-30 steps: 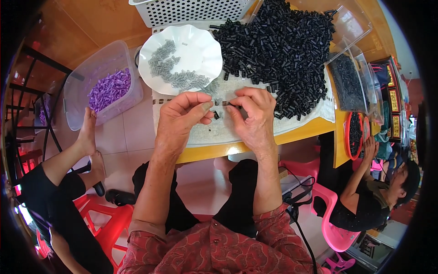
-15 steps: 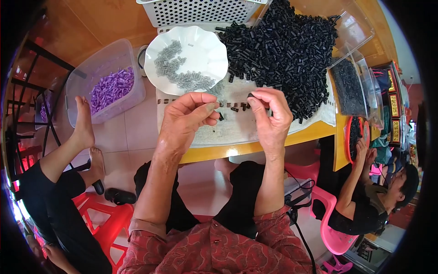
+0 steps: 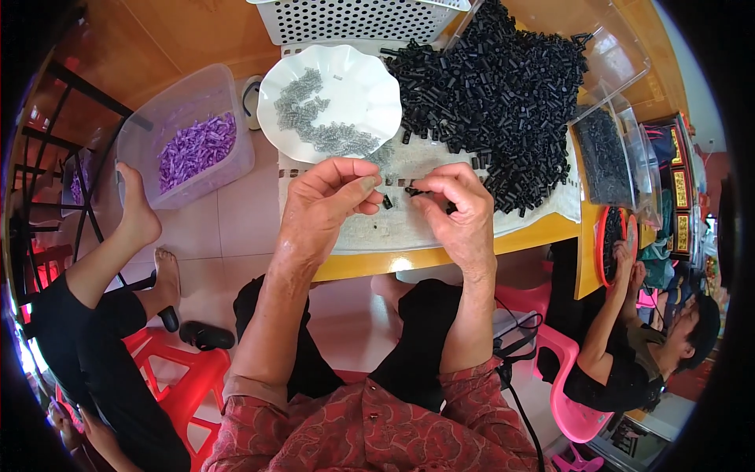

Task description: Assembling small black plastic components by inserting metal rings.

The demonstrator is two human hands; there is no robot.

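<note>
My left hand (image 3: 334, 197) is closed in a pinch at the near side of a cloth. Whatever its thumb and forefinger hold is too small to make out. My right hand (image 3: 460, 208) faces it from the right, thumb and forefinger closed on a small black tube-like piece (image 3: 410, 190). Beyond my left hand stands a white scalloped plate (image 3: 366, 82) with many small clear springs (image 3: 334, 138) on it. A big heap of short black tube-like pieces (image 3: 503, 94) covers the right side of the cloth. Another black piece (image 3: 387, 202) lies beside my left fingertips.
A white perforated basket (image 3: 354, 22) stands behind the plate. Left of the table is a clear tub (image 3: 244, 153) of purple pieces. A clear box (image 3: 602, 153) of dark pieces sits at right. Two other people sit nearby, one working over a red tray (image 3: 604, 256).
My right hand has moved left and a little down toward my left hand, with the black piece at its fingertips. My left hand keeps its pinch. The view has shifted slightly.
</note>
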